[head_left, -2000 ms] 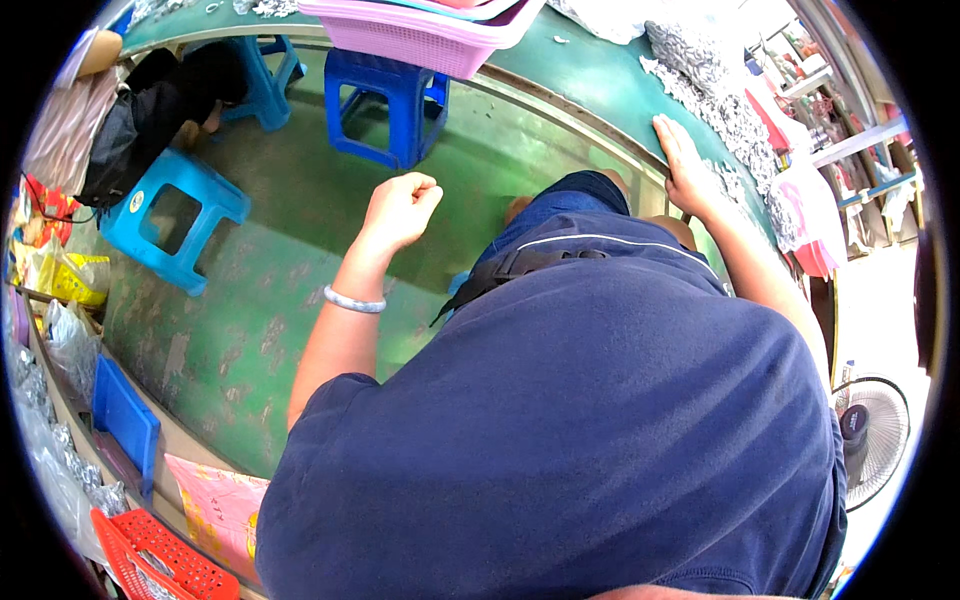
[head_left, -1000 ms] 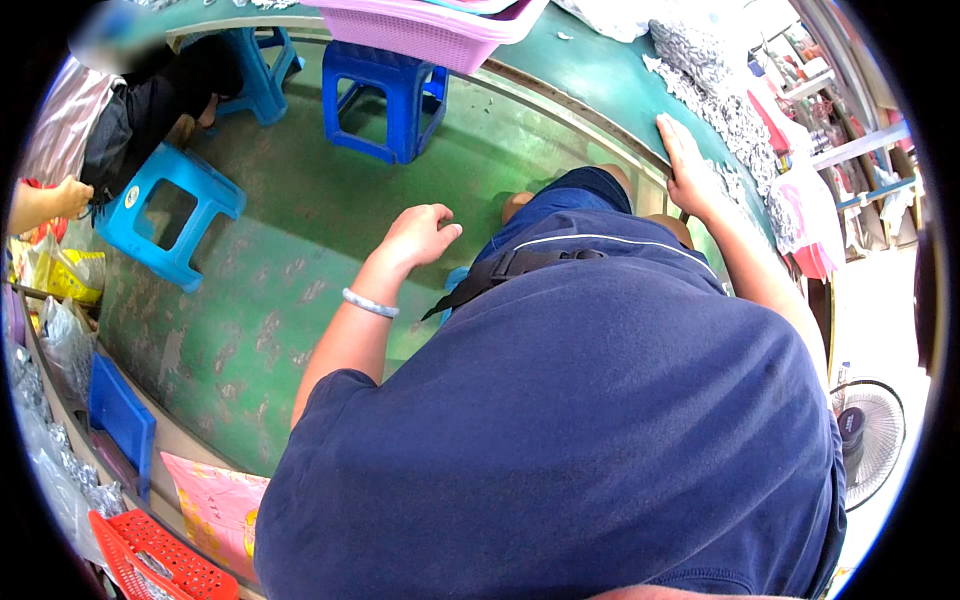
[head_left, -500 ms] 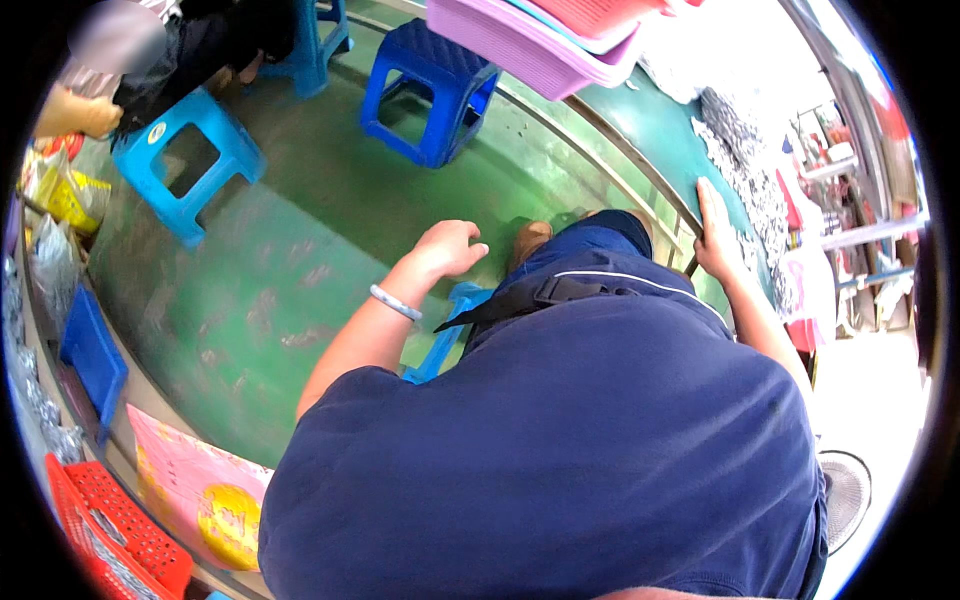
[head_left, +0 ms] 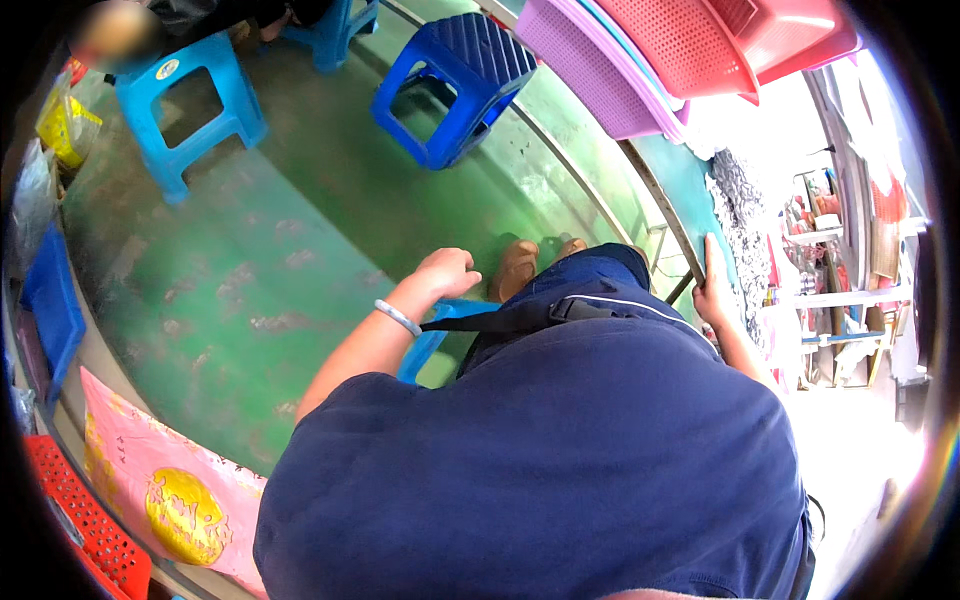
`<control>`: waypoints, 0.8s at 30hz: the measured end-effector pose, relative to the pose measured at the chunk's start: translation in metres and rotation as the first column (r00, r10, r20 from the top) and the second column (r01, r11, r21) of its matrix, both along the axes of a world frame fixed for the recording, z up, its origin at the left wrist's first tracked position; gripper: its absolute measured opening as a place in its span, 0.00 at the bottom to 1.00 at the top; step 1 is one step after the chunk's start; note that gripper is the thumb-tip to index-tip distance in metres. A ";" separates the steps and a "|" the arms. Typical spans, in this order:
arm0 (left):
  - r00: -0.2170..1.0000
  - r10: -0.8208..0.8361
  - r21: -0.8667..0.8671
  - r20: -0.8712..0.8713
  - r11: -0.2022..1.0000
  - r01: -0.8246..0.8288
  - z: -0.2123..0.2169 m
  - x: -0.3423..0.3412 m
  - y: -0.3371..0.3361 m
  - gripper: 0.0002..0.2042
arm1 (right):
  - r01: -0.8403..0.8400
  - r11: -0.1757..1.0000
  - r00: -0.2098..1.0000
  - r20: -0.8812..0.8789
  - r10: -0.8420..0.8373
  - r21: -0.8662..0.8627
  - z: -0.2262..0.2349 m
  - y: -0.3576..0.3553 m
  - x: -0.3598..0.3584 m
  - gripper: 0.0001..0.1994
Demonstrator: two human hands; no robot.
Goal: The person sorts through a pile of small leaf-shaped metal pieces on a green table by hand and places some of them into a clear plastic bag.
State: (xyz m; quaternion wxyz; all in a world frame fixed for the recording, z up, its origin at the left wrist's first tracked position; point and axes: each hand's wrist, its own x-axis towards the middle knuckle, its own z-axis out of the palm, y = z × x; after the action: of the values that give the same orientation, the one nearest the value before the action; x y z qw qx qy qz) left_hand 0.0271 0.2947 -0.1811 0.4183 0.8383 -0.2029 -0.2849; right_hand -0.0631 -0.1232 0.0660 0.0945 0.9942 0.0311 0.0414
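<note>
My left hand (head_left: 447,273), with a pale bangle (head_left: 397,317) on its wrist, hangs over a light blue plastic stool (head_left: 422,357) beside my left leg. Its fingers are loosely curled with nothing visible in them; it appears apart from the stool. On the right, my right hand (head_left: 712,292) rests at the edge of a green-topped table (head_left: 686,175), fingers stretched out flat and holding nothing. Black-and-white patterned cloth (head_left: 740,205) lies on the table beside that hand. My brown shoes (head_left: 515,270) show on the floor ahead.
Purple (head_left: 600,75) and red plastic baskets (head_left: 682,42) are stacked at the far right. A dark blue stool (head_left: 470,50) and a light blue stool (head_left: 198,95) stand ahead. A person sits far left. A pink bag (head_left: 165,480) and red basket (head_left: 100,525) are near left.
The view has shifted, bringing more of the baskets in. My left hand's fingers look a little more curled. My right hand stays at the table edge.
</note>
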 end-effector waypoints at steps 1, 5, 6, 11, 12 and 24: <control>1.000 -0.001 -0.001 -0.015 1.000 0.001 -0.002 -0.001 0.001 0.18 | -0.004 1.000 1.000 0.001 0.004 0.000 0.001 0.001 0.001 0.46; 0.998 -0.021 -0.011 -0.051 1.000 0.020 -0.018 -0.007 -0.004 0.18 | 0.003 0.999 1.000 0.007 -0.003 0.034 0.002 0.005 0.000 0.45; 0.998 -0.010 -0.016 -0.056 1.000 0.009 -0.024 -0.009 -0.006 0.19 | -0.003 0.999 1.000 0.010 0.002 0.039 0.001 0.004 -0.001 0.45; 0.998 -0.041 0.015 -0.041 0.999 0.041 -0.029 -0.016 -0.007 0.19 | 0.042 0.998 0.999 -0.009 -0.042 0.042 0.005 0.014 0.000 0.45; 0.998 -0.041 0.018 -0.037 0.999 0.042 -0.031 -0.016 -0.007 0.19 | 0.018 0.999 1.000 0.003 -0.018 0.037 0.005 0.013 0.000 0.45; 0.984 -0.171 0.165 -0.058 0.970 0.179 0.004 0.002 -0.009 0.21 | -0.049 0.996 0.993 0.116 0.039 0.080 -0.006 0.020 0.012 0.43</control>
State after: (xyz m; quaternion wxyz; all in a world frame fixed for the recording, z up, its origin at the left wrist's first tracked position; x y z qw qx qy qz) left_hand 0.0288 0.2860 -0.1771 0.3231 0.8433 -0.2419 -0.3549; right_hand -0.0513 -0.1029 0.0599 0.0538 0.9923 0.0459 0.1014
